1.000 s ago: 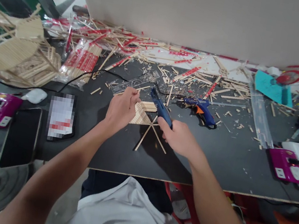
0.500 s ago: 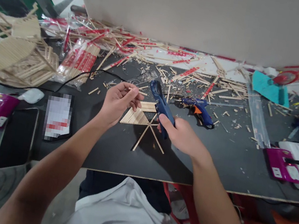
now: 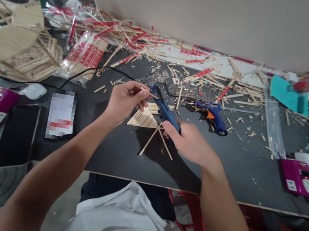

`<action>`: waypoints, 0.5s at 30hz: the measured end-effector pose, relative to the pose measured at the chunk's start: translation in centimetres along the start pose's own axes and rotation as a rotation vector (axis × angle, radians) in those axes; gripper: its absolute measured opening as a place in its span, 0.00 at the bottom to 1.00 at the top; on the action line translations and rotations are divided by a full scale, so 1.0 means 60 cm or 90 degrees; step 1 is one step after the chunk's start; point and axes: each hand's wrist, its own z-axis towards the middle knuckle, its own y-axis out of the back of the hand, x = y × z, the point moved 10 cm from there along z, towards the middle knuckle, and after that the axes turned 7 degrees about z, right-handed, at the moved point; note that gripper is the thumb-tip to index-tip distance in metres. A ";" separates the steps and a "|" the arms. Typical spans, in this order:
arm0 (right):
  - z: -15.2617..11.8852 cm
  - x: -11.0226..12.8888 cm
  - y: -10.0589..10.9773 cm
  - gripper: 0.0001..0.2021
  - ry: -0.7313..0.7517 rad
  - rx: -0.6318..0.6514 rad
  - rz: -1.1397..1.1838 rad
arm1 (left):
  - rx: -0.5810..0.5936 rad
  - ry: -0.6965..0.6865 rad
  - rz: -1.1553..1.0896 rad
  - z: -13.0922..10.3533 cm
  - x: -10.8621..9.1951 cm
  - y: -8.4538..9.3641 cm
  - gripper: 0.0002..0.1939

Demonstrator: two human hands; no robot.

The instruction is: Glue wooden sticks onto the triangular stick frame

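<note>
My left hand (image 3: 123, 102) is closed, pinching a short thin wooden stick (image 3: 153, 95) between thumb and fingers. The stick's far end lies at the head of a blue hand cutter (image 3: 164, 111). Around the cutter's handles my right hand (image 3: 193, 141) is wrapped, tilting the tool up toward my left hand. Below both hands, a flat frame of wooden sticks (image 3: 144, 119) rests on the dark table. Its sticks cross at a centre; some sections are filled with sticks side by side, and two bare sticks spread toward me. The cutter and my hands hide part of it.
A blue glue gun (image 3: 215, 118) lies right of my hands. Stick offcuts (image 3: 200, 75) litter the back. Bagged sticks (image 3: 85, 55) and a wooden stick model (image 3: 12, 42) stand left, near phones (image 3: 18, 135). Purple power strips (image 3: 300, 177) sit on both sides.
The cutter's head has swung left and down to the stick in my left hand. Earlier there was a gap between them. My view has shifted slightly.
</note>
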 end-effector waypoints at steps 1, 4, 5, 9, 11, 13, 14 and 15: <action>-0.001 0.001 -0.001 0.26 -0.003 -0.002 -0.002 | -0.006 -0.005 0.008 0.000 -0.002 0.001 0.13; -0.005 0.005 -0.002 0.25 -0.003 -0.010 -0.012 | -0.015 -0.014 0.024 0.000 -0.004 0.004 0.11; -0.006 0.006 -0.002 0.25 -0.003 -0.013 -0.014 | -0.015 -0.017 0.030 0.000 -0.005 0.005 0.10; -0.006 0.004 0.003 0.26 -0.008 -0.043 -0.012 | -0.004 -0.059 0.099 -0.004 -0.012 0.001 0.09; -0.005 0.004 0.006 0.27 -0.002 -0.061 -0.012 | 0.009 -0.075 0.144 -0.009 -0.015 -0.005 0.09; -0.005 0.005 0.009 0.26 0.001 -0.077 -0.015 | 0.026 -0.074 0.174 -0.016 -0.015 -0.014 0.09; -0.005 0.006 0.010 0.26 0.000 -0.084 -0.018 | 0.034 -0.071 0.181 -0.019 -0.015 -0.018 0.09; -0.006 0.006 0.010 0.25 -0.001 -0.090 -0.023 | 0.043 -0.064 0.184 -0.022 -0.015 -0.022 0.10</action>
